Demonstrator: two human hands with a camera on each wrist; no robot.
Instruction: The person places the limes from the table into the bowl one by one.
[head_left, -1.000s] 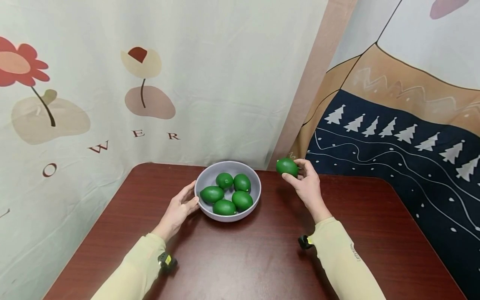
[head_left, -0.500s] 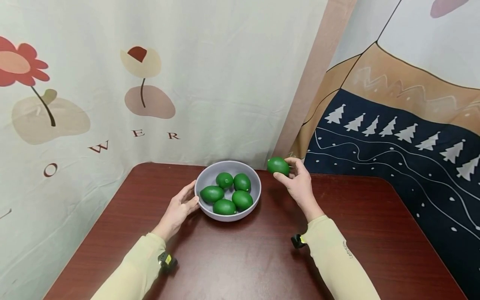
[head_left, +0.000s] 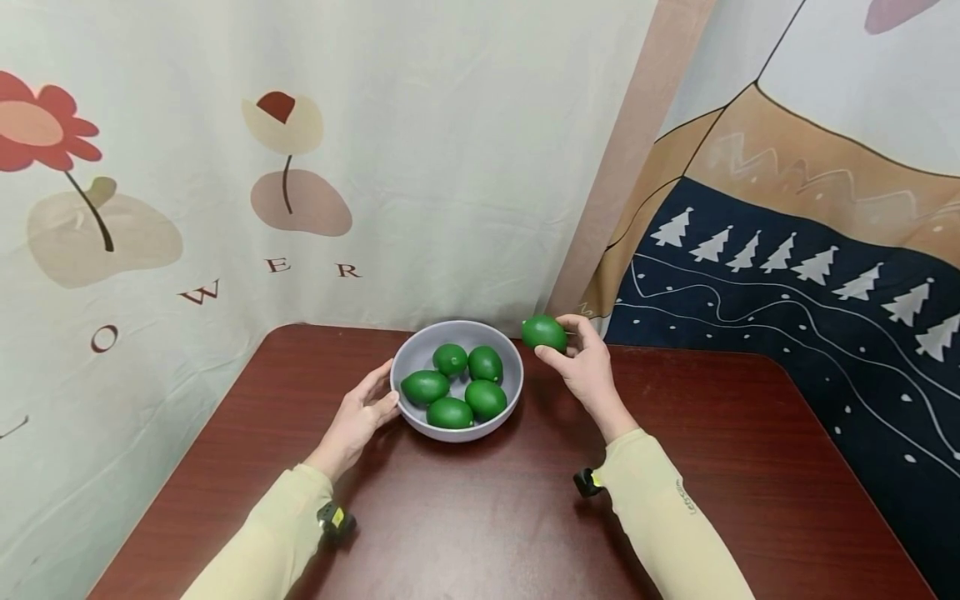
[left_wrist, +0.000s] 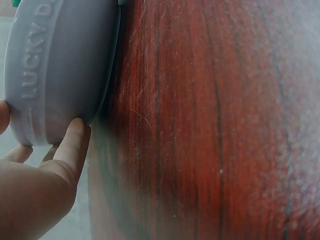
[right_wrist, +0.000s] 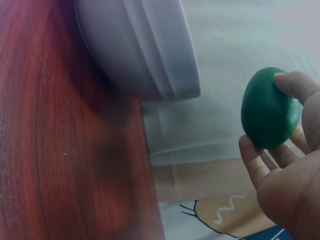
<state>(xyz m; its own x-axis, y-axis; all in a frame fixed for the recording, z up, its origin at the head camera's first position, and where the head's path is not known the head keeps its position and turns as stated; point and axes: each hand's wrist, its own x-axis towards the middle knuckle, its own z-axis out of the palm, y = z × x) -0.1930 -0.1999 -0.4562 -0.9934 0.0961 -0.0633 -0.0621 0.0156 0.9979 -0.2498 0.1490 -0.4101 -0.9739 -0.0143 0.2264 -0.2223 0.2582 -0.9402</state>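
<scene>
My right hand point(head_left: 583, 367) holds a green lime point(head_left: 544, 333) between thumb and fingers, raised above the table just right of a grey bowl point(head_left: 513, 398). The right wrist view shows that lime point(right_wrist: 267, 112) apart from the bowl's wall point(right_wrist: 145, 55). With its thumb and fingers my left hand point(head_left: 356, 421) holds the left side of the bowl. In the left wrist view, fingertips of this hand point(left_wrist: 45, 187) touch the outer wall under raised lettering. Several more limes point(head_left: 485, 401) lie inside the bowl, spaced around its bottom.
The bowl stands near the back edge of a dark red-brown wooden table point(head_left: 465, 517). Behind the table hangs a pale curtain point(head_left: 450, 167) with printed flowers. A navy cloth with printed trees point(head_left: 810, 333) hangs on the right side.
My right hand has moved left with the lime, bringing it closer to the bowl's right rim. The left hand, the bowl and the limes inside have stayed in place.
</scene>
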